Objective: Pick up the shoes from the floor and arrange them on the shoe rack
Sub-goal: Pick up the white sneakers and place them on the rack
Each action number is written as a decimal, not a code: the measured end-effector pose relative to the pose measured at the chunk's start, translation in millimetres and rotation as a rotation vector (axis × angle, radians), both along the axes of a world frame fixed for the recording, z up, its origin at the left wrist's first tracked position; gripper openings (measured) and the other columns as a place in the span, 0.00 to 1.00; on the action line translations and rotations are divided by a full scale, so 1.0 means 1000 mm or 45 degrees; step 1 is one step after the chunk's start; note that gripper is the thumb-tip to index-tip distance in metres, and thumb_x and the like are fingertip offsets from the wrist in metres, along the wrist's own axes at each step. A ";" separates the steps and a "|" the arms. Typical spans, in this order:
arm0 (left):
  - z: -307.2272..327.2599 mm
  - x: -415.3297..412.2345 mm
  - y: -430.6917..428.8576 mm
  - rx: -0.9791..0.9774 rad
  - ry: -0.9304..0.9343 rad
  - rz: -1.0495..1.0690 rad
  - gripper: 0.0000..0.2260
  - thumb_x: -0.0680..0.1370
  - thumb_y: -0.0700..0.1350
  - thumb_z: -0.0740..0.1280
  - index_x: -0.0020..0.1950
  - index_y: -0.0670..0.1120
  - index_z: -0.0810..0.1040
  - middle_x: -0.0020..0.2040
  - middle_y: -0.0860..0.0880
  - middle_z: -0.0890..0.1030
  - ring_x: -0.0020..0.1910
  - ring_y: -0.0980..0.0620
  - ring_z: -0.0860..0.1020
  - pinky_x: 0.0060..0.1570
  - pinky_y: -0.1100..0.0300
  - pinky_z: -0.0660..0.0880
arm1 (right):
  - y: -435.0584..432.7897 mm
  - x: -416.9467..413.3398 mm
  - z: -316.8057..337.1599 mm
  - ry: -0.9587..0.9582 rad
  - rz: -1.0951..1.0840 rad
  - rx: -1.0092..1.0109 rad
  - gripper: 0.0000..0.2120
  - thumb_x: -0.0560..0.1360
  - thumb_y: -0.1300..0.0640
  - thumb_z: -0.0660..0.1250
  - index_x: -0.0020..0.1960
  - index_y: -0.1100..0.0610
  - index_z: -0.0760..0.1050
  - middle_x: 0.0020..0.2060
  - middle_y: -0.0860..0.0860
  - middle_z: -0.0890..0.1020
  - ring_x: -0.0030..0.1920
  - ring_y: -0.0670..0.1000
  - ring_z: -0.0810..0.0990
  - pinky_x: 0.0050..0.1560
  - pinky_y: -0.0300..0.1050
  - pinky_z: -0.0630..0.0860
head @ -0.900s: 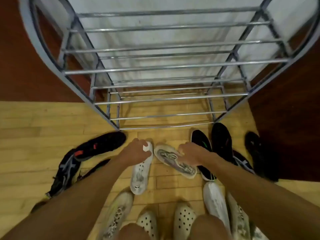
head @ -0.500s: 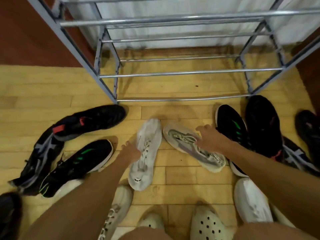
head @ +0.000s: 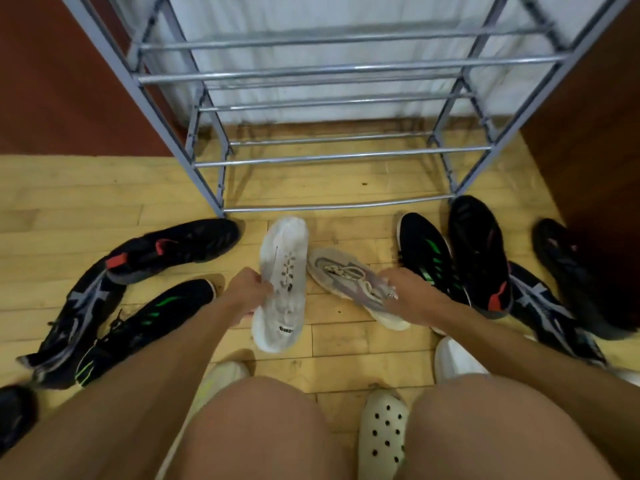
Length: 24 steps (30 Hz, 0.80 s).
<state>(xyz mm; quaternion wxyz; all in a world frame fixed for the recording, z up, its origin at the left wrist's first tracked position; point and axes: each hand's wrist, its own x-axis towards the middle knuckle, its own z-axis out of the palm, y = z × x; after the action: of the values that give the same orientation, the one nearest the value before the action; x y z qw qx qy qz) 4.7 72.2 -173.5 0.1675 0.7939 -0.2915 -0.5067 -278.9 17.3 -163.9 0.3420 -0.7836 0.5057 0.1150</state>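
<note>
While both shoes lie on the floor at six o'clock of the shoe rack (head: 341,155), the left hand (head: 250,292) pinches the white shoe (head: 284,282) and the right hand (head: 414,296) closes on the grey shoe (head: 349,277); lift level, soles down, toes toward twelve o'clock.

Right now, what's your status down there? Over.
Left hand gripping white shoe, right hand on grey shoe. Both shoes on floor. Rack bare; path clear.
</note>
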 end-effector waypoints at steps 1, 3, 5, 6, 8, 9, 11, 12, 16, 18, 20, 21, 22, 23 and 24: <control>0.020 -0.002 -0.006 -0.042 0.005 -0.014 0.03 0.77 0.41 0.63 0.48 0.45 0.69 0.43 0.48 0.75 0.40 0.50 0.75 0.33 0.58 0.72 | 0.002 0.003 0.017 -0.047 -0.033 0.027 0.24 0.77 0.50 0.64 0.70 0.58 0.66 0.60 0.59 0.77 0.57 0.59 0.77 0.55 0.50 0.74; 0.062 -0.007 -0.016 -0.131 0.022 -0.059 0.06 0.77 0.42 0.63 0.53 0.44 0.70 0.45 0.47 0.77 0.41 0.50 0.77 0.34 0.57 0.74 | 0.005 0.011 0.050 -0.096 -0.117 0.118 0.28 0.77 0.50 0.65 0.73 0.59 0.62 0.61 0.59 0.78 0.58 0.59 0.78 0.56 0.51 0.75; 0.104 -0.018 -0.023 -0.213 0.084 -0.148 0.08 0.78 0.44 0.63 0.56 0.43 0.71 0.47 0.45 0.79 0.43 0.48 0.80 0.35 0.56 0.76 | 0.007 0.014 0.081 -0.104 -0.094 0.164 0.24 0.78 0.53 0.64 0.71 0.61 0.67 0.62 0.59 0.78 0.60 0.59 0.77 0.58 0.52 0.75; 0.125 -0.026 -0.025 -0.255 0.116 -0.194 0.08 0.78 0.44 0.64 0.56 0.43 0.71 0.49 0.44 0.80 0.44 0.46 0.80 0.36 0.55 0.77 | 0.008 0.014 0.096 -0.140 -0.093 0.178 0.21 0.78 0.55 0.63 0.67 0.65 0.70 0.62 0.61 0.78 0.60 0.61 0.77 0.58 0.52 0.75; 0.162 -0.047 -0.025 -0.340 0.157 -0.247 0.09 0.78 0.43 0.64 0.56 0.42 0.72 0.51 0.43 0.80 0.44 0.46 0.80 0.36 0.55 0.77 | 0.014 0.011 0.128 -0.286 -0.142 0.232 0.20 0.79 0.59 0.63 0.66 0.70 0.71 0.62 0.66 0.76 0.61 0.64 0.76 0.51 0.43 0.77; 0.179 -0.059 -0.023 -0.377 0.163 -0.268 0.10 0.78 0.42 0.64 0.57 0.41 0.73 0.51 0.42 0.79 0.43 0.46 0.79 0.36 0.55 0.77 | 0.017 0.006 0.141 -0.386 -0.190 0.282 0.20 0.79 0.62 0.63 0.68 0.70 0.69 0.63 0.67 0.75 0.61 0.65 0.76 0.44 0.36 0.77; 0.207 -0.083 -0.019 -0.450 0.155 -0.316 0.10 0.78 0.41 0.64 0.58 0.41 0.74 0.50 0.42 0.79 0.42 0.46 0.77 0.38 0.54 0.76 | 0.024 -0.009 0.167 -0.552 -0.274 0.369 0.21 0.77 0.65 0.64 0.70 0.65 0.68 0.62 0.65 0.77 0.61 0.63 0.77 0.46 0.35 0.78; 0.217 -0.093 -0.018 -0.482 0.146 -0.334 0.10 0.78 0.41 0.64 0.58 0.41 0.75 0.49 0.42 0.79 0.43 0.46 0.77 0.40 0.53 0.76 | 0.027 -0.018 0.177 -0.621 -0.333 0.418 0.21 0.77 0.65 0.64 0.69 0.62 0.70 0.60 0.63 0.79 0.59 0.62 0.79 0.52 0.42 0.80; 0.241 -0.134 -0.009 -0.549 0.151 -0.339 0.05 0.78 0.41 0.63 0.51 0.44 0.77 0.47 0.43 0.80 0.44 0.45 0.77 0.43 0.52 0.75 | 0.042 -0.057 0.195 -1.018 -0.574 0.662 0.15 0.76 0.61 0.64 0.62 0.61 0.75 0.52 0.58 0.83 0.52 0.59 0.82 0.58 0.55 0.79; 0.241 -0.161 0.002 -0.581 0.182 -0.249 0.04 0.78 0.41 0.64 0.44 0.46 0.77 0.41 0.47 0.80 0.37 0.48 0.76 0.38 0.57 0.74 | 0.051 -0.075 0.194 -1.058 -0.636 0.625 0.17 0.75 0.59 0.67 0.63 0.62 0.76 0.56 0.60 0.83 0.56 0.61 0.82 0.58 0.56 0.79; 0.234 -0.188 0.016 -0.595 0.220 -0.145 0.04 0.76 0.39 0.64 0.44 0.46 0.78 0.41 0.48 0.81 0.37 0.49 0.78 0.38 0.55 0.77 | 0.060 -0.091 0.188 -1.032 -0.692 0.575 0.18 0.74 0.60 0.68 0.62 0.64 0.76 0.57 0.61 0.82 0.57 0.62 0.81 0.57 0.57 0.80; 0.227 -0.201 0.026 -0.590 0.229 -0.126 0.05 0.75 0.38 0.64 0.45 0.46 0.78 0.44 0.46 0.81 0.40 0.47 0.79 0.43 0.52 0.79 | 0.064 -0.100 0.185 -1.008 -0.719 0.558 0.18 0.74 0.61 0.68 0.62 0.65 0.77 0.56 0.62 0.83 0.56 0.62 0.82 0.55 0.56 0.81; 0.220 -0.212 0.036 -0.577 0.237 -0.131 0.06 0.74 0.37 0.64 0.47 0.46 0.78 0.46 0.45 0.82 0.43 0.46 0.80 0.46 0.49 0.79 | 0.068 -0.108 0.181 -0.987 -0.748 0.538 0.17 0.73 0.62 0.67 0.61 0.66 0.77 0.56 0.63 0.83 0.54 0.61 0.83 0.54 0.56 0.81; 0.213 -0.221 0.046 -0.550 0.259 -0.140 0.08 0.74 0.37 0.65 0.49 0.47 0.78 0.48 0.46 0.82 0.45 0.46 0.80 0.46 0.50 0.80 | 0.073 -0.115 0.177 -0.970 -0.785 0.516 0.17 0.73 0.63 0.67 0.60 0.67 0.77 0.55 0.64 0.83 0.51 0.60 0.83 0.52 0.55 0.82; 0.205 -0.229 0.055 -0.506 0.291 -0.157 0.08 0.73 0.39 0.65 0.50 0.49 0.77 0.48 0.47 0.82 0.44 0.47 0.80 0.43 0.53 0.80 | 0.078 -0.122 0.173 -0.962 -0.819 0.505 0.17 0.73 0.63 0.66 0.60 0.68 0.77 0.53 0.64 0.83 0.48 0.58 0.84 0.51 0.55 0.82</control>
<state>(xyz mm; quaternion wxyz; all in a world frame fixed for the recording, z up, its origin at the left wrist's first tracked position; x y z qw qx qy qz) -223.8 127.3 31.1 0.3209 0.6636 -0.4126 -0.5352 -401.1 95.4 8.7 0.6597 -0.4963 0.5305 -0.1923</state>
